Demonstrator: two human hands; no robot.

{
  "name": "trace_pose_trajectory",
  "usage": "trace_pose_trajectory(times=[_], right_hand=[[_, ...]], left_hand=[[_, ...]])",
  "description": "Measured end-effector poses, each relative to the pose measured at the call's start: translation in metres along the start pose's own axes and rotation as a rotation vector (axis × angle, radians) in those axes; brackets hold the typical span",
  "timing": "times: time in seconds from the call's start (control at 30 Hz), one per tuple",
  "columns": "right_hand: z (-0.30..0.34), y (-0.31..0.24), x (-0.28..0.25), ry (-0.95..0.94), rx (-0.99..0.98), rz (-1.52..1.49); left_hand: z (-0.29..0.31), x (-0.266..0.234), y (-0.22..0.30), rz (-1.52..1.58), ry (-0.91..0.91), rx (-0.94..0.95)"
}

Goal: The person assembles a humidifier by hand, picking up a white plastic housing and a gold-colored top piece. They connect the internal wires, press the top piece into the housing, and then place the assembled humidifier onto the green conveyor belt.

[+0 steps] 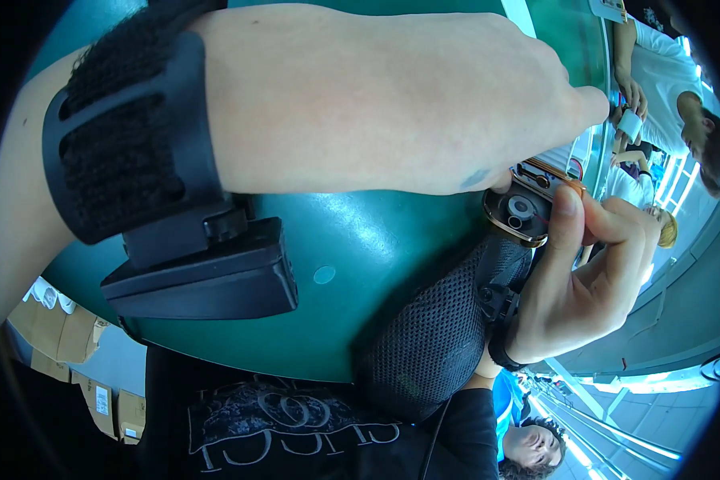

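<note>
A small black electronic device with a gold-coloured rim point(518, 212) is held up right of the middle, with a round silver part and a metal strip showing in it. My right hand point(596, 272) pinches its right edge between thumb and fingers. From the left, my left forearm crosses the upper part of the view, and my left hand point(528, 96) bends over the device. One left fingertip presses against its upper left edge; the other left fingers are mostly hidden behind the hand. A black strap point(128, 144) with a black box point(204, 272) encircles my left wrist.
Beneath my hands lies a green tabletop point(320, 240) with a curved near edge. A black mesh pouch point(424, 336) bulges beside my right wrist. Cardboard boxes point(96, 400) stand below at left. Across the table at right, a person in white point(656, 80) handles a small pale object point(630, 124).
</note>
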State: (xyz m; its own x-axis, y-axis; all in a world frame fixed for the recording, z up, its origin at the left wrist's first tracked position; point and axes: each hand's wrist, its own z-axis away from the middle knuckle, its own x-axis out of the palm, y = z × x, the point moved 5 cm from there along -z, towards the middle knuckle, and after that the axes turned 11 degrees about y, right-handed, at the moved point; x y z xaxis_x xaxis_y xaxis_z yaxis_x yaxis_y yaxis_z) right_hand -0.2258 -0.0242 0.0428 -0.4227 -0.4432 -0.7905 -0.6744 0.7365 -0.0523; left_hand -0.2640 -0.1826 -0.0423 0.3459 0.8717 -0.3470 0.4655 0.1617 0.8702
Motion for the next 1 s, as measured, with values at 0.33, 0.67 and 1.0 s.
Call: trace_pose_trajectory(times=[0.33,0.67,1.0], right_hand=[[0.002,0.0,0.005,-0.068,0.083,0.052],[-0.006,0.004,-0.017,0.011,-0.028,-0.007],[-0.008,0.003,-0.02,-0.112,-0.057,0.071]], left_hand=[[-0.006,0.001,0.009,-0.02,-0.009,0.014],[-0.009,-0.005,0.016,-0.019,-0.008,0.029],[-0.013,0.003,0.024,-0.022,0.147,0.189]])
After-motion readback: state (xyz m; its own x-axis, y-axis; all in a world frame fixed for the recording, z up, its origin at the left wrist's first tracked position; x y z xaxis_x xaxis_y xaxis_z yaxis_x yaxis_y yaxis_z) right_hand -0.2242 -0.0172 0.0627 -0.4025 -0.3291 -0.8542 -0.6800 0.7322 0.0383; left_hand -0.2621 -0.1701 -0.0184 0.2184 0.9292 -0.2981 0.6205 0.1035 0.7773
